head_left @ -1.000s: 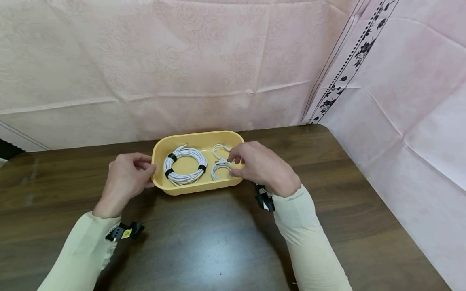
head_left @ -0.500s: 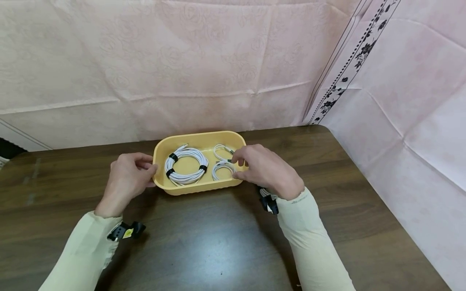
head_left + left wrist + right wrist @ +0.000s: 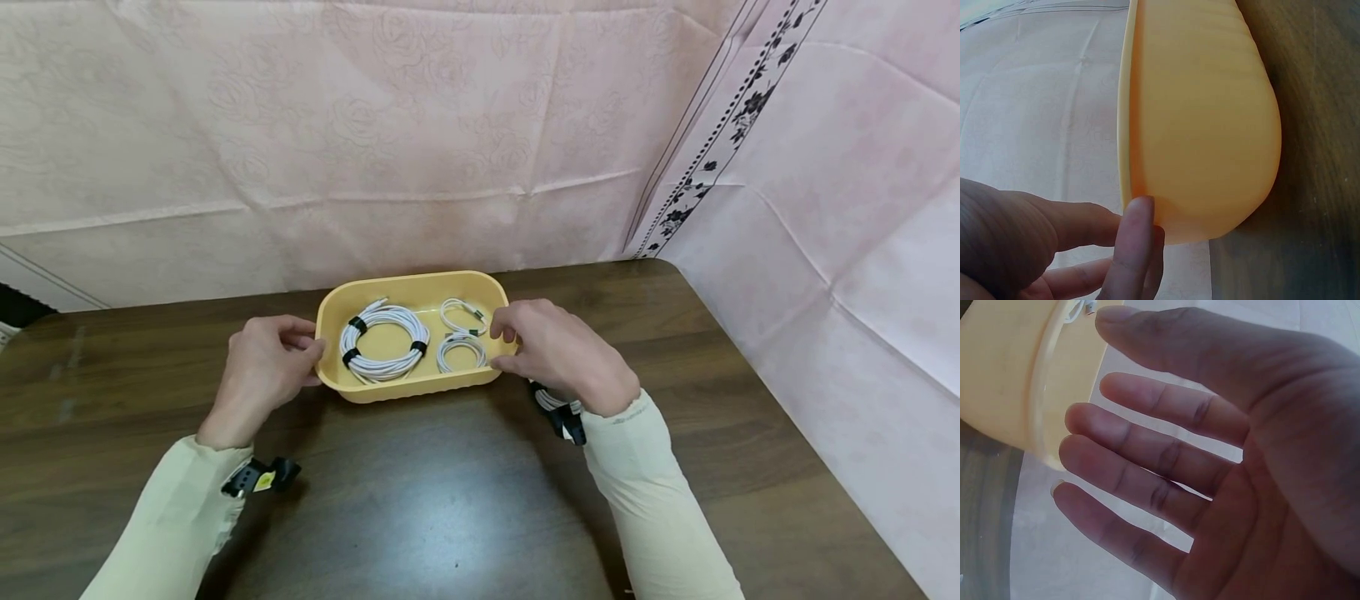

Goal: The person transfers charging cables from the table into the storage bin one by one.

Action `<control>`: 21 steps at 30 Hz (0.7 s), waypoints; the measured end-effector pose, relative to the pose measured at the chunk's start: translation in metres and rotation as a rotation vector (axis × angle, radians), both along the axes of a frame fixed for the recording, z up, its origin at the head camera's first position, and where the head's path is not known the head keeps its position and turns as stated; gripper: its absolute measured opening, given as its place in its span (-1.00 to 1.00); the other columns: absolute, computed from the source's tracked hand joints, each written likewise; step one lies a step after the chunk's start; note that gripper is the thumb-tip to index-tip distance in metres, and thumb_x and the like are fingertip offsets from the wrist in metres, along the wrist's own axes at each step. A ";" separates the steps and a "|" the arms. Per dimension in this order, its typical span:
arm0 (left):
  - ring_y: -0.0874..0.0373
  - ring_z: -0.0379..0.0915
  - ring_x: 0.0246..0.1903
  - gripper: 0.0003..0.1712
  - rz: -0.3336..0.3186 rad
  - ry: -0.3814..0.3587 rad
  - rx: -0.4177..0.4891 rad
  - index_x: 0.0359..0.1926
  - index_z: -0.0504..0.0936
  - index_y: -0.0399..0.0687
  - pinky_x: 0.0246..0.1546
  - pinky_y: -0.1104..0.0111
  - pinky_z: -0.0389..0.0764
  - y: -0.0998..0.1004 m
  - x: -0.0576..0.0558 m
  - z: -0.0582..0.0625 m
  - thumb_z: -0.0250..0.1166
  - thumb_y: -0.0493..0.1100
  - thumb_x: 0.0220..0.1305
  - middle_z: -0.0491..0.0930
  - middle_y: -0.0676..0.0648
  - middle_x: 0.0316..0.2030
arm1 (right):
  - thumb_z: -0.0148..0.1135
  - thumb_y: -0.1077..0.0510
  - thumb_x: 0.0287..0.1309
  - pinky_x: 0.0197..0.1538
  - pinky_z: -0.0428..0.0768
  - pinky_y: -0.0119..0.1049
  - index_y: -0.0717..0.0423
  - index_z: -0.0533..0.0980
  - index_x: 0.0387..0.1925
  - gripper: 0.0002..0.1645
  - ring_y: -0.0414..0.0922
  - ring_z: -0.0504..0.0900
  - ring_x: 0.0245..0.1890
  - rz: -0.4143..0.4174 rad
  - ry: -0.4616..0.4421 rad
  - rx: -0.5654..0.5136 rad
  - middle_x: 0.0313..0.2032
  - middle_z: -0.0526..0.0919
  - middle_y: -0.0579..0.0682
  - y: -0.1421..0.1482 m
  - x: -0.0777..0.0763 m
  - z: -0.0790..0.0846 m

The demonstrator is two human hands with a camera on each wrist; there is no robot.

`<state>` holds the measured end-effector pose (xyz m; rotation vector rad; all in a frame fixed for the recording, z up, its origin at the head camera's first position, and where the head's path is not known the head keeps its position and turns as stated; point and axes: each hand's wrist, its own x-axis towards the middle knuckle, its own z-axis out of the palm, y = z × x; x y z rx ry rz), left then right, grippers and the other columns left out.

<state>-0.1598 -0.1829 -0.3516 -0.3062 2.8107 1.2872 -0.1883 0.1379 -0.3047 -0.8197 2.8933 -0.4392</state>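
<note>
A yellow rectangular bin (image 3: pixel 420 386) with rounded corners sits on the table. My left hand (image 3: pixel 262 362) pinches its left end at the rim; the left wrist view shows thumb and fingers at the edge of the bin (image 3: pixel 1200 125). Inside lies a large coil of white cable (image 3: pixel 382 367) bound with black straps. To its right is a smaller, thinner white cable (image 3: pixel 457 338), looped into a figure eight. My right hand (image 3: pixel 558 346) hovers at the bin's right end, overlapping the rim, and in the right wrist view its fingers (image 3: pixel 1125 431) are spread with nothing in them.
The dark wooden table (image 3: pixel 420 500) extends around the bin, with a rounded back right corner. Pink floral cloth (image 3: pixel 337 142) hangs right behind the bin, and another sheet (image 3: pixel 862 208) covers the right side. Black camera straps (image 3: pixel 258 479) sit on both wrists.
My right hand has let go of the smaller cable and drawn back to the right, uncovering the whole loop. My left hand has stayed at the bin's left rim.
</note>
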 end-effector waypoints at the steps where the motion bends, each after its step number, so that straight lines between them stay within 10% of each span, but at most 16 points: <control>1: 0.22 0.67 -0.48 -0.55 0.000 0.001 -0.001 0.22 0.54 -0.40 -0.38 0.31 0.80 0.000 0.000 0.000 0.22 -0.22 0.41 0.61 -0.35 -0.07 | 0.44 0.10 0.08 -0.12 0.64 -0.21 0.04 0.66 -0.14 -0.72 -0.14 0.62 -0.26 0.000 0.000 0.006 -0.29 0.69 -0.08 0.001 0.000 0.000; 21: 0.24 0.67 -0.50 -0.57 -0.005 0.026 -0.008 0.19 0.57 -0.39 -0.41 0.31 0.80 -0.001 0.001 0.001 0.22 -0.22 0.39 0.64 -0.33 -0.11 | 0.49 0.07 0.12 -0.19 0.64 -0.24 0.04 0.66 -0.18 -0.75 -0.18 0.62 -0.32 0.013 -0.020 0.031 -0.33 0.71 -0.10 0.008 0.001 -0.007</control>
